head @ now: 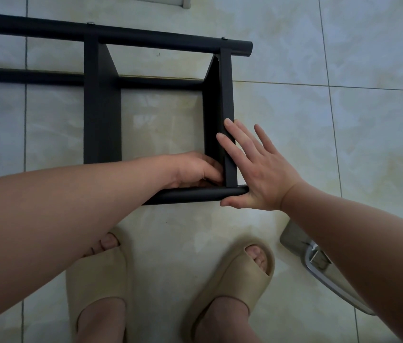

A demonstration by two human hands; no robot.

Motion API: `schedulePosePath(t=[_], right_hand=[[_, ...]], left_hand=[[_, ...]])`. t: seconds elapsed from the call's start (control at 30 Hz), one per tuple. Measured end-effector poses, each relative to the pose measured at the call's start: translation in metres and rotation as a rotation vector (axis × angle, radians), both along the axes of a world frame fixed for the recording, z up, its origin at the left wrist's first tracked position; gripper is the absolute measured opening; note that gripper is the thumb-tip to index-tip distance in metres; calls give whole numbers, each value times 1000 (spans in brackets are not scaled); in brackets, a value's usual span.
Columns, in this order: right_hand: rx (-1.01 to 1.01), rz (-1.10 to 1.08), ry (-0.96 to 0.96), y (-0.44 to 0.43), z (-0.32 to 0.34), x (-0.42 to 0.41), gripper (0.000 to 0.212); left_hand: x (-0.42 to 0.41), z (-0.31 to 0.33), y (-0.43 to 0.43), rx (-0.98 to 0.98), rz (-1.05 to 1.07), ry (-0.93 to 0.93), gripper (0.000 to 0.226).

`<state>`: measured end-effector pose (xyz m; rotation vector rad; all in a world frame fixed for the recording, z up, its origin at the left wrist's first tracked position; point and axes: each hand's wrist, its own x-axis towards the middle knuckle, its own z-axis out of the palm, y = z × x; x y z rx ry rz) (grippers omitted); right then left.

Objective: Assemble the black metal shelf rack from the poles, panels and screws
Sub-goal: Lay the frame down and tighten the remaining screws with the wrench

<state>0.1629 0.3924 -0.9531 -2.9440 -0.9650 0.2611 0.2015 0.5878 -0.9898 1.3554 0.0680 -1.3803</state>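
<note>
Lying on the tiled floor [319,144], the part-built rack [101,115] reaches away from both hands and to their left. Its near pole [190,194] runs crosswise just under them, its free end at the right hand [262,177]. The right panel [226,90] stands between the hands and runs away toward the far pole [146,35]. The right hand, spread flat, presses the panel's outer face, thumb beneath the pole end. The left hand [195,169] curls into the inner corner; what it pinches cannot be told. Two screws [90,23] sit on the far pole. The likely next step is fastening this corner, which the left hand is nearer.
</note>
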Motion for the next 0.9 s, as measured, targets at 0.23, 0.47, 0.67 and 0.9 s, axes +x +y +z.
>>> schedulePosePath(t=[0.23,0.47,0.67,0.9], right_hand=[[5,1,-8,0,-1,0,117],[6,-2,-3,0,0,0,118],[7,-4,2,0,0,0,117],[7,0,4,0,0,0,118]], left_hand=[[-2,2,-2,9,8,31,16],[-1,1,-1,15,6,-6,33],[-1,3,-1,0,48,20,21],[0,4,-1,35,-29,-47,14]])
